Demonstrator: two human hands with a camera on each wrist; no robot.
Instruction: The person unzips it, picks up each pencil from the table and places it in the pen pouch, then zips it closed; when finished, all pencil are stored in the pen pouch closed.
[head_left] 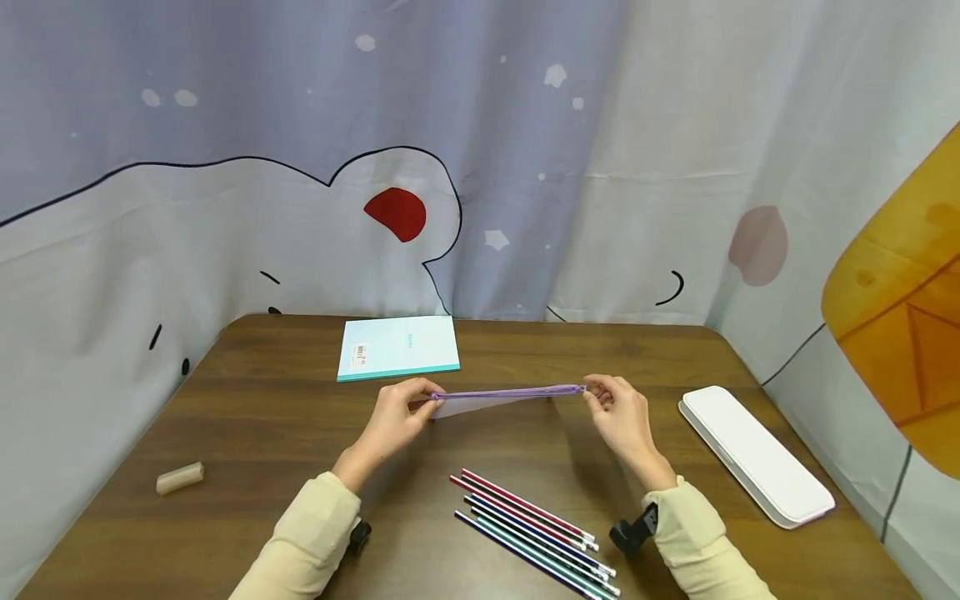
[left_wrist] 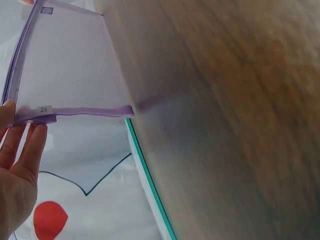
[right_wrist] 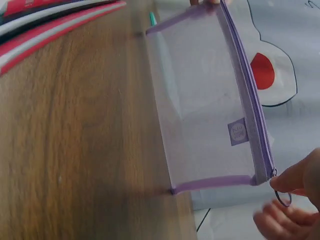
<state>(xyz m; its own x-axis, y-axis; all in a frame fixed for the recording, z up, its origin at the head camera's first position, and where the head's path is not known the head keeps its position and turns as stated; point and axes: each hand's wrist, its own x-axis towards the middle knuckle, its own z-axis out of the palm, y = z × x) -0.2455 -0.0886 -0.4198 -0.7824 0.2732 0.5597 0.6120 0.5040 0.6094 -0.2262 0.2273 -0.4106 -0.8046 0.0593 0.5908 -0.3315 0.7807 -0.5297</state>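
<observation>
One brown tabletop [head_left: 285,408] (pouch [right_wrist: 205,120] held there) fronts a printed curtain [head_left: 637,125].

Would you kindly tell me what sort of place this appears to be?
Probably a study or craft desk, perhaps at home: pencils and a pale blue notebook lie on it, and a curtain-like cloth with cartoon prints hangs behind.

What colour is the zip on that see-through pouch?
The zip on the pouch is purple. It shows best in the right wrist view.
</observation>
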